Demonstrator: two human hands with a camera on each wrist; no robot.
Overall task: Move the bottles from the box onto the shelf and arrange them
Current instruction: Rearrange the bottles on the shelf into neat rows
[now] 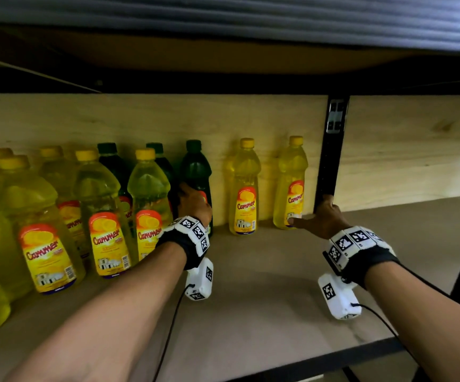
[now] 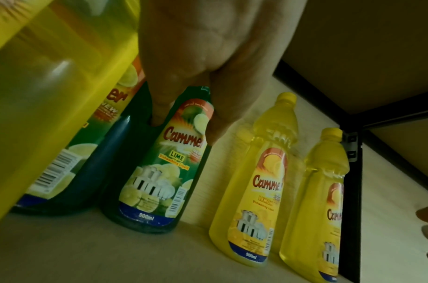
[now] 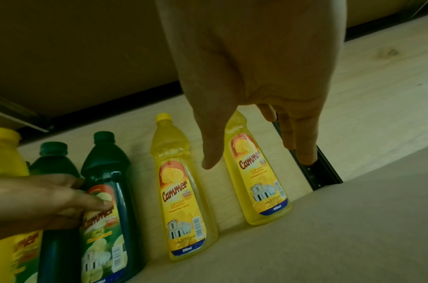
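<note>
A dark green lime bottle [image 1: 197, 169] [image 2: 159, 172] [image 3: 111, 201] stands upright at the back of the shelf [image 1: 250, 299]. My left hand [image 1: 193, 201] [image 2: 186, 124] grips its waist, fingers on one side and thumb on the other. To its right, two yellow lemon bottles [image 1: 244, 188] [image 1: 292, 180] stand apart against the wooden back panel. My right hand [image 1: 310, 212] [image 3: 256, 161] is spread open just in front of the rightmost yellow bottle [image 3: 256, 181]. Its thumb is by the label and its fingers are at the black post. The box is not in view.
Several yellow bottles [image 1: 99, 216] crowd the left of the shelf, with two more green ones [image 1: 113, 166] behind them. A black upright post [image 1: 330, 161] divides the back panel. Bare shelf board [image 1: 402, 244] lies right of the post and at the front. An upper shelf hangs low overhead.
</note>
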